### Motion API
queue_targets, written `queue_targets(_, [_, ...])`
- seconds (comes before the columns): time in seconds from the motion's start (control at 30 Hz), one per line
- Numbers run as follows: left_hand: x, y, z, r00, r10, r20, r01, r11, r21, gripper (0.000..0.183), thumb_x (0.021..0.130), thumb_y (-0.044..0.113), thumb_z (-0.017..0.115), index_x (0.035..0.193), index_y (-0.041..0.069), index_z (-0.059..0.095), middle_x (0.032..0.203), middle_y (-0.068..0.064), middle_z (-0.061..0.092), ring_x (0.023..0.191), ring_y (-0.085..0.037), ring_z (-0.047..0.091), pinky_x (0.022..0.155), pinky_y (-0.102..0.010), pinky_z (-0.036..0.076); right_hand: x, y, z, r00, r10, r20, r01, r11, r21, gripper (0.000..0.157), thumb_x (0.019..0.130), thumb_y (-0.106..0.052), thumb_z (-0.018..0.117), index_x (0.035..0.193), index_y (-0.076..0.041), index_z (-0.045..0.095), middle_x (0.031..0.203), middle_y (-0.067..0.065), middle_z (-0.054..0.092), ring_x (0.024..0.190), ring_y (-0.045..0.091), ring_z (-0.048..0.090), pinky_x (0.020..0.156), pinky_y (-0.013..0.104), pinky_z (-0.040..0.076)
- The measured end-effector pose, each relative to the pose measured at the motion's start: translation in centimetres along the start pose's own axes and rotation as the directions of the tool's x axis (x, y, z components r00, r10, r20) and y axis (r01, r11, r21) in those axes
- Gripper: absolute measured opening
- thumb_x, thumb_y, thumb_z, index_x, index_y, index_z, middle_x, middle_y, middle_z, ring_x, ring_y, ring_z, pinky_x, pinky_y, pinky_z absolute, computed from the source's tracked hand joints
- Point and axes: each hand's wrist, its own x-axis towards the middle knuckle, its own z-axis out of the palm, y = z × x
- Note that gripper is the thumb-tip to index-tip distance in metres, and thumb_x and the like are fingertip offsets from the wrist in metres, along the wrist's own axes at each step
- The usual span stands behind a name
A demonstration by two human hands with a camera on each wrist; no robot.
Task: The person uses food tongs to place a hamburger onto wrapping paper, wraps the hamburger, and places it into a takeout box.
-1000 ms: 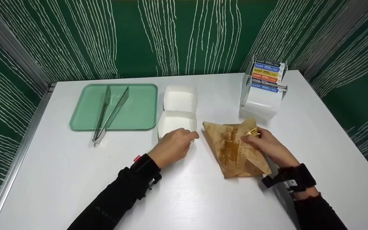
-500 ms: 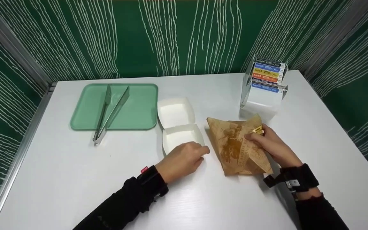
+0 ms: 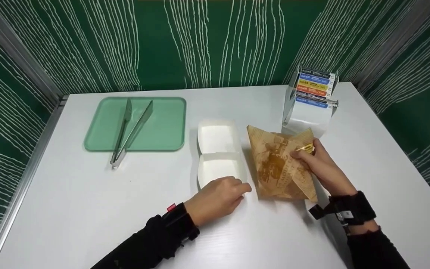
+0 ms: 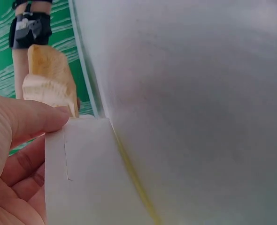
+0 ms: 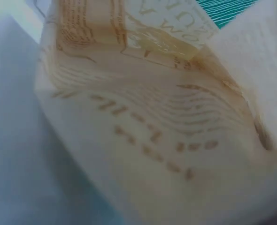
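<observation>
In the head view, an open white clamshell box (image 3: 220,140) lies at the middle of the table with its two halves spread. My left hand (image 3: 220,196) pinches its near edge; the left wrist view has the thumb on top of the white card wall (image 4: 89,154) and fingers beneath. To the right, my right hand (image 3: 321,162) grips a brown printed paper wrapper (image 3: 274,168) by its right side, thumb in front. The wrapper hangs tilted above the table, beside the box. In the right wrist view, printed paper (image 5: 138,122) fills most of the picture; what it holds inside is hidden.
Silver tongs (image 3: 125,138) lie across a green tray (image 3: 170,127) at the left, handle end over its near edge. A metal rack of labelled boxes (image 3: 312,97) stands at the back right. Green, white-streaked walls enclose the white table (image 3: 125,220).
My left hand has pulled the open box toward me and to the right, turning it on the way. My right hand has raised the wrapper slightly up and rightward.
</observation>
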Motion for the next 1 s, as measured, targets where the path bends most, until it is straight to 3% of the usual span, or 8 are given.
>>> queue_targets(0.23, [-0.3, 0.1, -0.2, 0.999, -0.028, 0.025, 0.03, 0.997, -0.065, 0.029, 0.103, 0.008, 0.068, 0.132, 0.011, 0.07, 0.11, -0.001, 0.078, 0.101, -0.014, 0.075, 0.092, -0.025, 0.061, -0.1, -0.9, 0.7, 0.999, -0.019, -0.036, 0.019, 1.0, 0.017, 0.049, 0.108, -0.021, 0.058, 0.143, -0.025, 0.023, 0.132, 0.002, 0.051, 0.108, 0.011, 0.061, 0.09, 0.026, 0.055])
queue_targets(0.4, [-0.8, 0.0, -1.2, 0.992, -0.076, -0.098, 0.067, 0.993, -0.095, 0.036, 0.104, 0.016, 0.069, 0.14, 0.013, 0.066, 0.124, -0.004, 0.072, 0.114, -0.017, 0.072, 0.1, -0.025, 0.059, -0.5, -1.9, 1.4, 0.993, -0.104, -0.052, 0.112, 0.98, 0.165, 0.045, 0.109, -0.013, 0.056, 0.141, -0.026, 0.026, 0.133, 0.001, 0.054, 0.11, 0.01, 0.066, 0.092, 0.025, 0.056])
queue_targets(0.5, [-0.9, -0.4, -2.3, 0.964, -0.178, -0.198, 0.138, 0.97, -0.201, 0.034, 0.105, 0.018, 0.069, 0.137, 0.008, 0.066, 0.127, -0.008, 0.069, 0.115, -0.021, 0.07, 0.1, -0.028, 0.06, -0.9, -2.6, 2.3, 0.985, -0.153, -0.073, 0.168, 0.949, 0.266, 0.046, 0.109, -0.009, 0.056, 0.14, -0.027, 0.027, 0.132, -0.001, 0.057, 0.11, 0.01, 0.068, 0.092, 0.026, 0.058])
queue_targets(0.6, [-1.0, -0.6, -3.3, 0.913, -0.312, -0.264, 0.222, 0.921, -0.32, 0.034, 0.105, 0.02, 0.07, 0.135, 0.005, 0.065, 0.128, -0.009, 0.068, 0.115, -0.025, 0.069, 0.097, -0.034, 0.061, -1.4, -3.5, 3.6, 0.98, -0.18, -0.087, 0.198, 0.93, 0.311, 0.047, 0.109, -0.006, 0.055, 0.141, -0.027, 0.028, 0.132, -0.001, 0.061, 0.111, 0.01, 0.07, 0.093, 0.027, 0.059])
queue_targets(0.7, [-1.1, -0.8, -3.9, 0.862, -0.431, -0.265, 0.304, 0.86, -0.41, 0.039, 0.105, 0.027, 0.07, 0.138, 0.007, 0.062, 0.132, -0.009, 0.065, 0.119, -0.028, 0.065, 0.096, -0.041, 0.059, -1.7, -4.2, 5.3, 0.977, -0.196, -0.083, 0.212, 0.918, 0.334, 0.048, 0.108, -0.003, 0.053, 0.142, -0.027, 0.03, 0.132, 0.0, 0.063, 0.111, 0.012, 0.071, 0.093, 0.029, 0.06])
queue_targets(0.87, [-1.0, -1.3, -4.6, 0.807, -0.572, -0.147, 0.405, 0.717, -0.567, 0.05, 0.102, 0.041, 0.073, 0.141, 0.016, 0.054, 0.133, -0.004, 0.066, 0.122, -0.022, 0.063, 0.094, -0.047, 0.055, -1.9, -4.7, 8.6, 0.974, -0.211, -0.085, 0.227, 0.905, 0.359, 0.056, 0.103, 0.003, 0.053, 0.145, -0.028, 0.03, 0.128, 0.0, 0.067, 0.106, 0.014, 0.073, 0.091, 0.031, 0.061])
queue_targets(0.93, [-1.0, -1.5, -4.9, 0.792, -0.604, -0.09, 0.433, 0.66, -0.614, 0.053, 0.1, 0.045, 0.075, 0.141, 0.02, 0.052, 0.128, -0.003, 0.07, 0.119, -0.019, 0.065, 0.093, -0.045, 0.055, -1.8, -4.6, 9.9, 0.971, -0.222, -0.088, 0.239, 0.898, 0.369, 0.06, 0.102, 0.004, 0.056, 0.146, -0.028, 0.03, 0.127, 0.001, 0.066, 0.104, 0.014, 0.073, 0.091, 0.031, 0.062])
queue_targets(1.0, [-1.0, -1.8, -5.2, 0.78, -0.624, -0.048, 0.458, 0.622, -0.635, 0.058, 0.097, 0.049, 0.077, 0.141, 0.023, 0.049, 0.126, -0.003, 0.073, 0.117, -0.018, 0.068, 0.094, -0.044, 0.056, -1.6, -4.4, 11.1, 0.969, -0.231, -0.088, 0.247, 0.892, 0.38, 0.063, 0.102, 0.004, 0.059, 0.147, -0.028, 0.03, 0.128, 0.003, 0.065, 0.106, 0.015, 0.072, 0.092, 0.032, 0.062])
